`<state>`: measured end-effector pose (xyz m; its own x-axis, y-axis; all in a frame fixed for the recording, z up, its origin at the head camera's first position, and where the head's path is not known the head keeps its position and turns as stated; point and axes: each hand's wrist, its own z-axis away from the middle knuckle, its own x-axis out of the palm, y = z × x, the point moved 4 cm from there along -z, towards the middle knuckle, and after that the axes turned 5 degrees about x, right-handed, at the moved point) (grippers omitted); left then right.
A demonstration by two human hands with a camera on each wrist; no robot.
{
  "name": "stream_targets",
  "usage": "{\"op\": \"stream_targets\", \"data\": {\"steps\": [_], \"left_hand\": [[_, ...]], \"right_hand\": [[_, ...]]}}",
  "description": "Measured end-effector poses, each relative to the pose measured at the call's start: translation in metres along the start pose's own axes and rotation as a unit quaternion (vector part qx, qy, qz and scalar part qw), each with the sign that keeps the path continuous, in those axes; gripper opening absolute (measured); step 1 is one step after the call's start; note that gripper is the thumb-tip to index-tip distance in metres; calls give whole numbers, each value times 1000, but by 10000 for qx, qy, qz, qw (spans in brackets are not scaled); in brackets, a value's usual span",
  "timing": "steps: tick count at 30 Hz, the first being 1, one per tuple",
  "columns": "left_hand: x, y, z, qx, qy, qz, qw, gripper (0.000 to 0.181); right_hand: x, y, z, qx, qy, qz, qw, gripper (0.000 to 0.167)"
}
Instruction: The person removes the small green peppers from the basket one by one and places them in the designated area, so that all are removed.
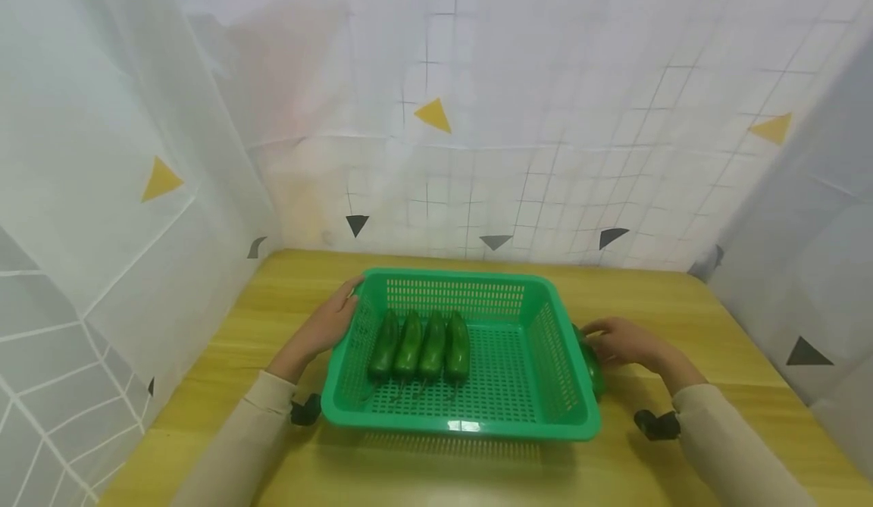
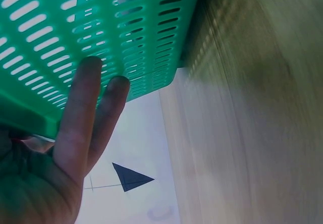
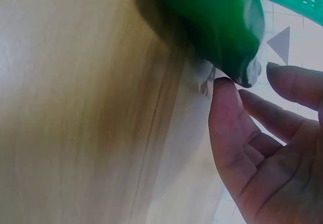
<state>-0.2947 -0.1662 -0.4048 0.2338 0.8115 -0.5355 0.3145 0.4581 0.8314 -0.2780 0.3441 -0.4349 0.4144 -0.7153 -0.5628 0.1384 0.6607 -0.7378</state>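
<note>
A green plastic basket [image 1: 460, 429] holds several long green peppers [image 1: 433, 349] side by side in its left half. My left hand [image 1: 330, 325] grips the basket's left rim near the far corner. In the left wrist view, two fingers [image 2: 81, 108] of it lie nearly straight against the slotted outer wall [image 2: 133, 42]. Outside the right wall is another green pepper [image 1: 592, 370], large and glossy in the right wrist view [image 3: 222, 27]. My right hand [image 1: 624, 342] is at its far end, thumb and fingers parted around the tip; contact cannot be told.
The wooden table [image 1: 293, 276] extends around the basket. White sheeting with grid lines and triangles [image 1: 436, 189] hangs behind the table and along both sides. A black wrist device [image 1: 306, 410] is by the left sleeve and another [image 1: 657, 425] by the right sleeve.
</note>
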Motion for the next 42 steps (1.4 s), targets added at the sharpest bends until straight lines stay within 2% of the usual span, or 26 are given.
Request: {"op": "stream_targets", "data": {"steps": [8, 16, 24, 31, 42], "left_hand": [[0, 1, -1, -70, -58, 6, 10000, 53], [0, 1, -1, 2, -66, -38, 10000, 52], [-2, 2, 0, 32, -45, 125, 9999, 53], [-2, 1, 0, -7, -64, 36, 10000, 53], [0, 0, 0, -3, -98, 122, 9999, 53]], "right_hand": [[-13, 0, 5, -55, 110, 237, 9996, 46], [-13, -16, 11, -546, 363, 408, 9970, 49], [-12, -35, 10, -1094, 916, 752, 9869, 44], [-11, -55, 12, -1606, 1155, 918, 9759, 39], [-18, -79, 14, -1792, 1509, 1392, 9622, 37]]}}
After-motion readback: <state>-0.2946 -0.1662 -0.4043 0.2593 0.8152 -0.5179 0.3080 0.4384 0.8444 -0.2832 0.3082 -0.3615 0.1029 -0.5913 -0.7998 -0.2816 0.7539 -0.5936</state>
